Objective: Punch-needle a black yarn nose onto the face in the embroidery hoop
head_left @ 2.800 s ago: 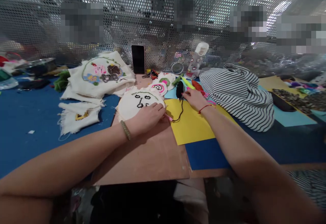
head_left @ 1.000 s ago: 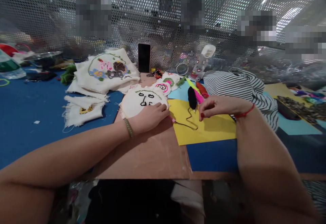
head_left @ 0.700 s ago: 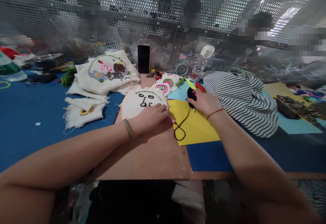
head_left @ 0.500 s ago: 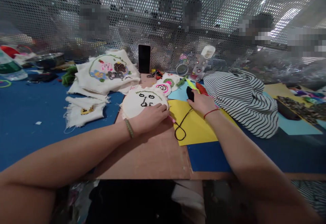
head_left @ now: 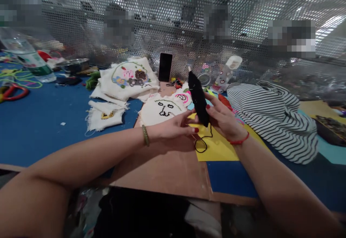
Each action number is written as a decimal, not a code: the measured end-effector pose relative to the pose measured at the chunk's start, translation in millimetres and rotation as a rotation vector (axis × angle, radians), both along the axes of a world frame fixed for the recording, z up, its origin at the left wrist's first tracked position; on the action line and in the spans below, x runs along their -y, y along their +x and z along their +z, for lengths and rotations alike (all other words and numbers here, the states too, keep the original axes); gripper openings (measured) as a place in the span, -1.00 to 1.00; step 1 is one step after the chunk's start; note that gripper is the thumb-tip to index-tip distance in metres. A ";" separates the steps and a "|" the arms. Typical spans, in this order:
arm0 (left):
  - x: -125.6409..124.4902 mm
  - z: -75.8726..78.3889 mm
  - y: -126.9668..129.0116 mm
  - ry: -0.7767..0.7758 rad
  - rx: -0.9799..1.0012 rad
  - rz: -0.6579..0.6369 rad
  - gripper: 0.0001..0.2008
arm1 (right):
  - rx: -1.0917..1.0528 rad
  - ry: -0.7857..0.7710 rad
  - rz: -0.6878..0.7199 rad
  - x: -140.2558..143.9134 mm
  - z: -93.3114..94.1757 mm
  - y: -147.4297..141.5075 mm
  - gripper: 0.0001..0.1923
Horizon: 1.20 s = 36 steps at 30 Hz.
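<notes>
My right hand (head_left: pixel 223 120) grips a cone of black yarn (head_left: pixel 198 99), held up and tilted with its pale core tip showing at the top. My left hand (head_left: pixel 180 125) reaches to the cone's lower end, its thumb and fingers apart. Whether its fingertips touch the yarn is hard to tell. A loose black strand (head_left: pixel 200 150) hangs from the cone and loops over the yellow sheet (head_left: pixel 218 148). Just behind my left hand lies a round white embroidery piece (head_left: pixel 151 112), stitched with a black-outlined face and a green arc.
A phone (head_left: pixel 165 66) stands upright at the back. Embroidered white cloths (head_left: pixel 129 79) lie left, with red scissors (head_left: pixel 16 92) and a water bottle (head_left: pixel 35 61) farther out. Striped fabric (head_left: pixel 273 119) sits right, near a white cylindrical holder (head_left: pixel 228 74). Perforated metal mesh (head_left: pixel 151 21) rises behind.
My right hand has lifted the black yarn cone and brought it leftward, in front of me. My left hand has come off the embroidery toward the cone. The camera view has shifted left.
</notes>
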<state>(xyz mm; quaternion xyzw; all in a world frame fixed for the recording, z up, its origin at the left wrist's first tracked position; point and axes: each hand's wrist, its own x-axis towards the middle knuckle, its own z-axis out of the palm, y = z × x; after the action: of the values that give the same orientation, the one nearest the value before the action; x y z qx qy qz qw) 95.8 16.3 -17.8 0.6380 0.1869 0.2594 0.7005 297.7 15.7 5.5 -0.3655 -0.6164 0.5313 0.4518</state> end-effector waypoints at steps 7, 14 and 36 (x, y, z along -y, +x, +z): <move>0.1 -9.6 2.4 -0.114 -0.037 0.063 -0.73 | -0.115 0.017 -0.148 -5.1 0.7 0.2 -0.49; 9.7 0.9 3.6 -0.340 0.118 -0.016 -0.33 | -0.055 0.051 -0.155 -3.8 -4.3 -6.9 -0.38; 11.7 -8.5 -2.7 -0.230 -0.083 -0.148 -0.69 | -0.130 0.091 -0.588 -64.1 -23.1 52.0 -0.54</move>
<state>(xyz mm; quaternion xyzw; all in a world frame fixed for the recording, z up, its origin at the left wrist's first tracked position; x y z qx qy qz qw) 93.1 4.7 -26.3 0.5757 0.1967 0.1574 0.7779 349.7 79.8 -17.6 -0.4728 -0.4771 0.3722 0.6406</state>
